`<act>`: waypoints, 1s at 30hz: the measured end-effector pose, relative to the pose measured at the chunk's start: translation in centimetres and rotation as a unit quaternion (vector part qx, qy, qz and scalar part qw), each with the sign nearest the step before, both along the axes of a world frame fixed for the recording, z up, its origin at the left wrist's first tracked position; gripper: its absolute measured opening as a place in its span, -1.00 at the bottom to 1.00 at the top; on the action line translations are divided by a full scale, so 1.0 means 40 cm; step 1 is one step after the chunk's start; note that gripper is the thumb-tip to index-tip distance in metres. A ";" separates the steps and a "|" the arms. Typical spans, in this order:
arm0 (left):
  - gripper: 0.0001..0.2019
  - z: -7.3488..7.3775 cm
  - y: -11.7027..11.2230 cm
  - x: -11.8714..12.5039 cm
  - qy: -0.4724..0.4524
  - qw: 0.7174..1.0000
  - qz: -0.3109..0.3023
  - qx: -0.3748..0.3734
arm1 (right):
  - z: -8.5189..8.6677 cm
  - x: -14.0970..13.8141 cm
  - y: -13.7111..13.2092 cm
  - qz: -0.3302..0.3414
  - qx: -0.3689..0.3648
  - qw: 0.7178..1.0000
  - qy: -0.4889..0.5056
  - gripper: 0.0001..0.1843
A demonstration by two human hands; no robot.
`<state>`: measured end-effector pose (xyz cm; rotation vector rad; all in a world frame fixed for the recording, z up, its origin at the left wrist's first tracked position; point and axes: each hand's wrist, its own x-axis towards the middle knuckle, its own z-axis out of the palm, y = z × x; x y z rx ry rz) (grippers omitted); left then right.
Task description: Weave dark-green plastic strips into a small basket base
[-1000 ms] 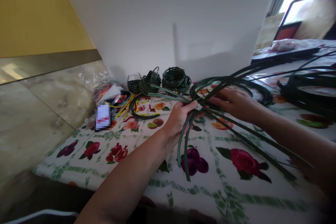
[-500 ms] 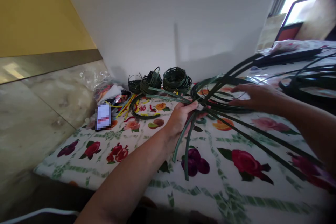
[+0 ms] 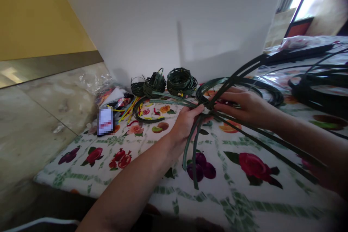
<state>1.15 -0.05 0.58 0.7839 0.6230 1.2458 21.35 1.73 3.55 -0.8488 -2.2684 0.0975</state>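
Observation:
Several flat dark green strips (image 3: pixel 261 144) cross at one point above the table and fan out from there in different directions. My left hand (image 3: pixel 187 117) pinches the crossing, with the thumb on top. My right hand (image 3: pixel 239 105) is at the right side of the crossing, its thumb and fingers closed about the strips where they rise to the upper right. Two strip ends hang down beside my left hand, and others run toward the lower right. The exact hold of the right fingertips is partly hidden by the strips.
Dark green woven baskets (image 3: pixel 181 82) stand against the white wall. A coil of strips (image 3: pixel 272 96) lies behind my right hand, and a larger dark coil (image 3: pixel 320 88) at far right. Yellow strips (image 3: pixel 132 110) and a phone-like object (image 3: pixel 106 121) lie left, on the flowered tablecloth (image 3: pixel 152 152).
My right hand has moved left from beside the strips to the crossing, and its fingers have closed there. My left hand keeps its hold. The view has shifted slightly.

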 end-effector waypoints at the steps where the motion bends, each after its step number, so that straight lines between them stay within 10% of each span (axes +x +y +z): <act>1: -0.88 0.001 -0.001 0.001 0.003 1.000 0.005 -0.006 | 0.004 -0.001 -0.002 0.004 -0.020 1.000 -0.004 -0.65; 30: -0.83 0.010 -0.008 0.003 0.017 0.998 0.040 -0.043 | 0.006 -0.058 -0.018 -0.155 -0.155 0.975 -0.036 -0.17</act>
